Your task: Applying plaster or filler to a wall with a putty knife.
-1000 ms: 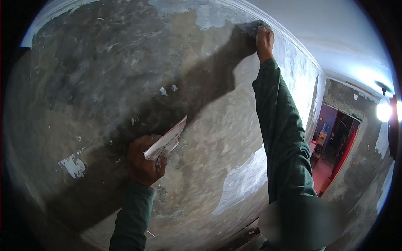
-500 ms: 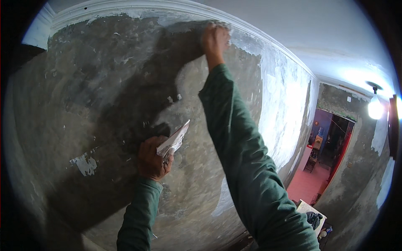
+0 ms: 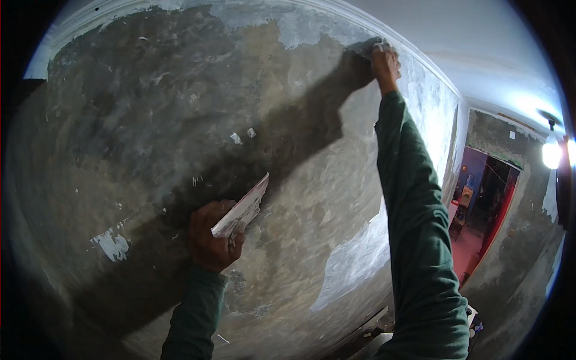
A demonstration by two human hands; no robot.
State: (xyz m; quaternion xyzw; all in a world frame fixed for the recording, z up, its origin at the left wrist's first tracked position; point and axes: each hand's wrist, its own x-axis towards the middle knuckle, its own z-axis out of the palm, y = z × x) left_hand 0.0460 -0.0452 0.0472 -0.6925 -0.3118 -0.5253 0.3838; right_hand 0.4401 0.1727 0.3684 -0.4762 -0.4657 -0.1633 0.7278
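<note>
My left hand (image 3: 211, 241) grips a flat, pale, straight-edged plate (image 3: 245, 206) crusted with whitish paste, before the rough, patchy grey wall (image 3: 180, 102). My right hand (image 3: 386, 65) bends its fingers near the ridged white moulding (image 3: 90, 21); whether they grasp anything, I cannot tell.

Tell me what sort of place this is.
Probably a room under renovation: the grey wall bears uneven white patches, a lit bulb hangs below the ceiling, and the left hand holds a smeared flat tool.
</note>
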